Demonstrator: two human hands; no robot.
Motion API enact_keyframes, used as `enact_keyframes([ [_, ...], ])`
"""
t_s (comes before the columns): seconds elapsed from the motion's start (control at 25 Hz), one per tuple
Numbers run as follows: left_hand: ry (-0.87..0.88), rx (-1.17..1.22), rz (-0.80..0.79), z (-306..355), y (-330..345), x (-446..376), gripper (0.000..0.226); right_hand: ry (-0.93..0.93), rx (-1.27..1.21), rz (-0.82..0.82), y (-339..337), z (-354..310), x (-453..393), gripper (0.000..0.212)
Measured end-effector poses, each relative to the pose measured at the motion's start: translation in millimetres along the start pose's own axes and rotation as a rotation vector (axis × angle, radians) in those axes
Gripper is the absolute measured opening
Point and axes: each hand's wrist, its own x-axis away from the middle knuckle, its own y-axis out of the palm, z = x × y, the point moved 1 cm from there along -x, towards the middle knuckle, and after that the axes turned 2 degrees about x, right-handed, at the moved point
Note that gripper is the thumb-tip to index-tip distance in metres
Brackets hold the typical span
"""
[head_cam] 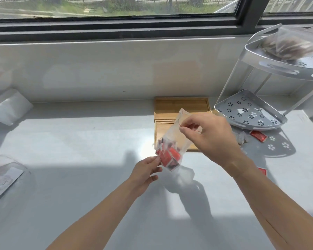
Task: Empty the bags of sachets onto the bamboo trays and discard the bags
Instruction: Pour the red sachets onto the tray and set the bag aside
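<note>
the left hand (145, 173) pinches the bottom corner of a clear bag (172, 141) of red sachets (167, 156), held above the white counter (80, 159) near centre. the right hand (209, 135) pinches the bag's top edge at one o'clock. behind it lie two bamboo trays (182, 105), one beyond the other. at two o'clock, loose sachets (258, 136) lie by a grey corner rack (249, 110).
</note>
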Motion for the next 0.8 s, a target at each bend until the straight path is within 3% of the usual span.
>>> enact_keyframes([
  [0.36,0.237,-0.349,0.296,69,-18,-13,0.011,0.372,0.02,-0.104,25,83,-17,0.008],
  [0.6,0.365,-0.471,0.317,122,3,-32,0.009,0.632,-0.241,-0.167,70,143,-15,0.014],
  [0.8,0.41,-0.621,0.249,151,31,-56,0.009,0.836,-0.47,-0.117,100,174,-13,0.018],
])
